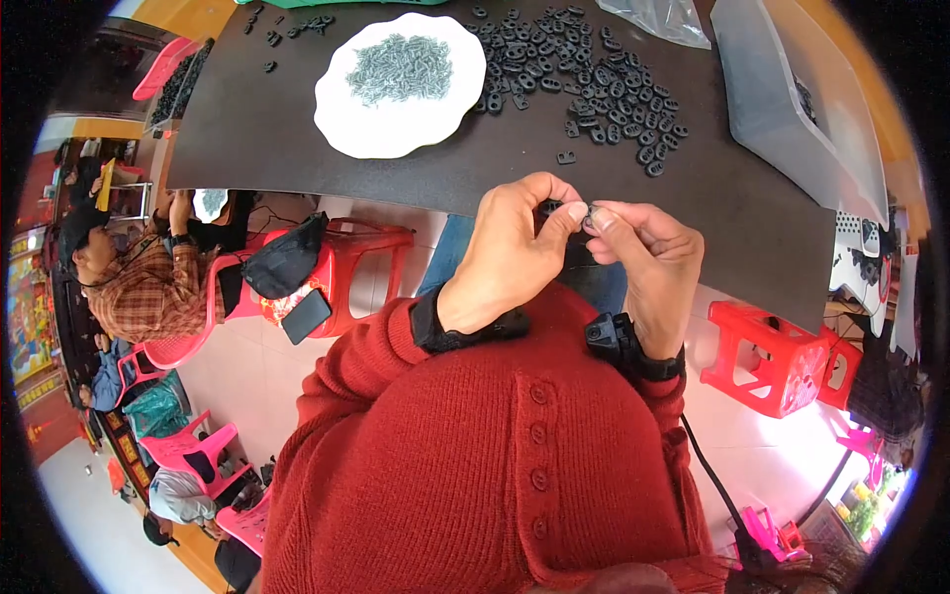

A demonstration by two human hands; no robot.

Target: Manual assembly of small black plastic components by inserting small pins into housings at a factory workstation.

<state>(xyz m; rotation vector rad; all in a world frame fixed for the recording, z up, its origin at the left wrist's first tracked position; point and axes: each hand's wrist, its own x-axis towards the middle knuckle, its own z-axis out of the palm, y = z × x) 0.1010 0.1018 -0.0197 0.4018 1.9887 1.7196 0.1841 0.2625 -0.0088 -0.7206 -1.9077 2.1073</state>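
At the far left, a person in a plaid shirt [148, 292] sits in profile, hands near a small plate [210, 204]. To the right of that person, a black bag [287, 257] and a phone [307, 317] lie on a red chair [371, 243]; the phone is nearer the wearer. Above, the dark tabletop [267, 129] spans the view, with a few black bits [317, 24] scattered at its far left. Next comes a scalloped white plate [381, 137], a heap of silvery bits [401, 69] in its middle.

The left hand [510, 243], a black band [426, 322] at its wrist, is at the tabletop's near edge. Its grip is closed around a black piece [549, 207], mostly hidden by the fingers. Beyond the hands, the black parts [594, 89] spread from beside the plate toward the right, many with holes. Between the two thumbs is a small part [591, 218], too small to make out fully; the right hand [648, 243] pinches it, touching the left fingertips. Farther right are a red stool [767, 356] on the floor and, on the tabletop, a translucent bin [782, 119].
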